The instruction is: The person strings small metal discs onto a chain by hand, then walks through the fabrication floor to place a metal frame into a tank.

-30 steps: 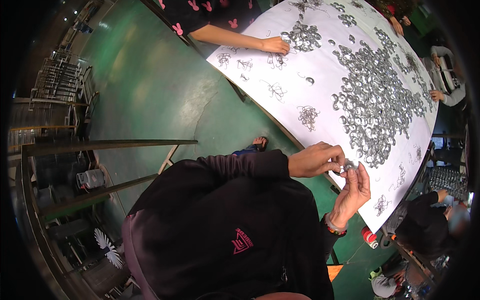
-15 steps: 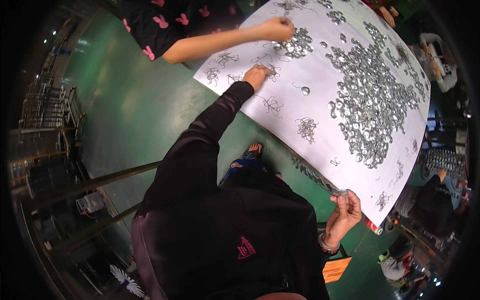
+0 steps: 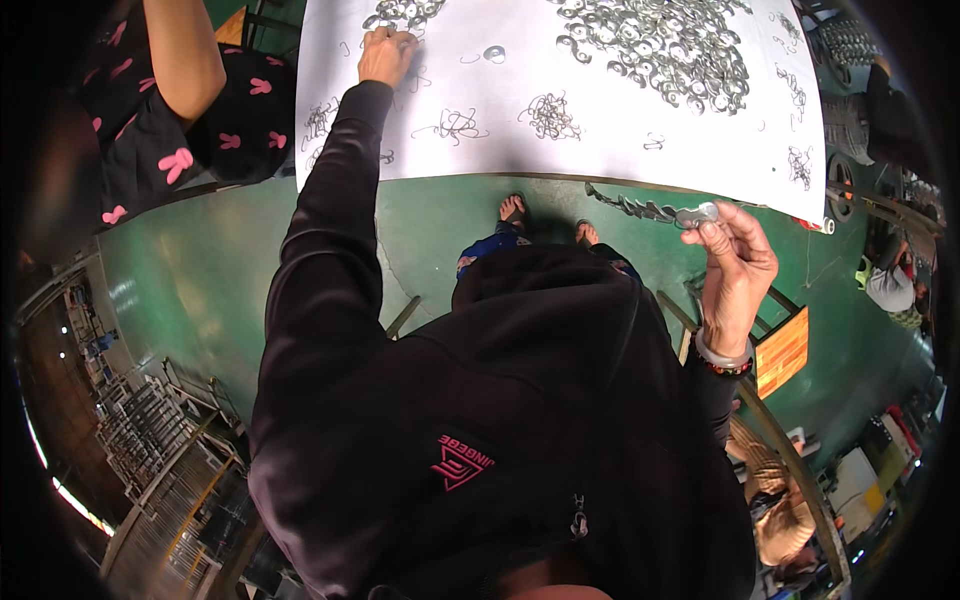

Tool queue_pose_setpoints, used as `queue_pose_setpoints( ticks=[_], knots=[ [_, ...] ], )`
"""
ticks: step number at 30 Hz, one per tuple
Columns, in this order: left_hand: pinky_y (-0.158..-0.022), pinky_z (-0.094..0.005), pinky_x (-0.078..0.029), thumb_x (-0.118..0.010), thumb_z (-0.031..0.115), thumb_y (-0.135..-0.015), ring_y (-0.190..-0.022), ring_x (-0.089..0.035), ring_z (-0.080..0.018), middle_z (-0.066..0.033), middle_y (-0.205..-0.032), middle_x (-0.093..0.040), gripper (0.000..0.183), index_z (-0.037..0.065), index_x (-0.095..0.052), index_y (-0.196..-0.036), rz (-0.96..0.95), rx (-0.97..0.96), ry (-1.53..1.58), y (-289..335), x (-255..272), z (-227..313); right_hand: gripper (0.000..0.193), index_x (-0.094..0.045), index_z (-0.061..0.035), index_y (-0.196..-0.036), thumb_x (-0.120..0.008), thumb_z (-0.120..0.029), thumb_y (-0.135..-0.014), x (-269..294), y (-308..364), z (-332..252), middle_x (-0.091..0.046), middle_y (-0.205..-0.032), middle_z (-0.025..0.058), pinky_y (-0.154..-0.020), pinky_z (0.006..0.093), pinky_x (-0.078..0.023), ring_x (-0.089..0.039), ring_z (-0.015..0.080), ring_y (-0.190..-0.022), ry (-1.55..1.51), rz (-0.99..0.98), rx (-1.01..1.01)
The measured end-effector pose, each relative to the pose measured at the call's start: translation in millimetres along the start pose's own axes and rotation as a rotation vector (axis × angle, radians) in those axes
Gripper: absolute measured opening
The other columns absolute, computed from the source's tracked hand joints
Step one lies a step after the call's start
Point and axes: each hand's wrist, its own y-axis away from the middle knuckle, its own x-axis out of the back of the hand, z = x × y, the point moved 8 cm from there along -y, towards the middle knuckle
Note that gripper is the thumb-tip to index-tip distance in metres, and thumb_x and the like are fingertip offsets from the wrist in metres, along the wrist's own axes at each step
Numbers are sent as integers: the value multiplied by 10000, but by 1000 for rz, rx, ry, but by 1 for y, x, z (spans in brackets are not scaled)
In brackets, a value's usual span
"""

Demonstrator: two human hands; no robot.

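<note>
My right hand [image 3: 738,262] pinches the end of a chain of shiny metal discs [image 3: 650,209] beside the table's near edge. The chain trails leftward from the fingers and tapers away below the edge. Over the white-covered table [image 3: 600,158], my left hand [image 3: 388,58] reaches forward with bent fingers apart, their tips by a small heap of discs [image 3: 405,12]. Thin wire hooks [image 3: 418,78] lie next to that hand. A single disc [image 3: 494,54] lies to its right. Whether a small hook is under the left fingertips is hidden.
A large heap of discs [image 3: 665,50] covers the table's far right. Tangled hook piles [image 3: 550,116] lie along the near side. Another person's arm [image 3: 188,55] is at the far left. A wooden stool [image 3: 782,352] stands right of my right hand.
My view has turned, so the table edge now runs nearly level. The left hand has shifted from a hook pile toward the small disc heap. The right hand keeps its pinch on the chain.
</note>
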Motion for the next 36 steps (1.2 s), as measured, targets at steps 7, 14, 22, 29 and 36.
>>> queue_pose_setpoints(
  ticks=[7, 14, 22, 29, 36],
  knots=[
    [-750, -363, -461, -552, 247, -822, -849, -607, -274, -120, -832, -643, 213, 75, -617, -930, -292, 363, 135, -17, -52, -10, 205, -594, 51, -958, -584, 93, -758, 13, 1, 5, -627, -854, 132, -648, 292, -527, -620, 188, -717, -35, -29, 24],
    [-714, -354, -469, -561, 228, -817, -768, -609, -248, -116, -799, -634, 210, 37, -632, -866, -175, 88, 345, -35, -27, 96, 219, -602, 53, -958, -592, 100, -744, 21, -7, 16, -630, -864, 128, -660, 289, -526, -615, 182, -729, -86, -89, 2],
    [-618, -233, -482, -553, 121, -859, -700, -580, -111, -62, -787, -606, 162, -32, -572, -908, -645, 106, 1504, 43, 96, 315, 201, -599, 47, -960, -596, 69, -761, 38, -19, 38, -638, -846, 136, -652, 284, -519, -622, 191, -684, -38, -35, 7],
    [-760, -255, -466, -593, 137, -834, -884, -540, -118, -35, -954, -560, 114, 43, -601, -897, -505, -20, 1387, 70, 112, 356, 196, -601, 57, -943, -605, 87, -749, 36, -19, 31, -635, -839, 135, -633, 275, -524, -624, 190, -682, -96, -26, 62],
    [-763, -272, -461, -608, 124, -822, -888, -547, -128, -57, -968, -555, 156, 37, -582, -949, -248, -81, 1131, 72, 117, 365, 146, -618, 48, -881, -628, 75, -739, 38, -17, 25, -616, -801, 106, -603, 259, -528, -625, 174, -679, 57, -28, 106]
  ],
)
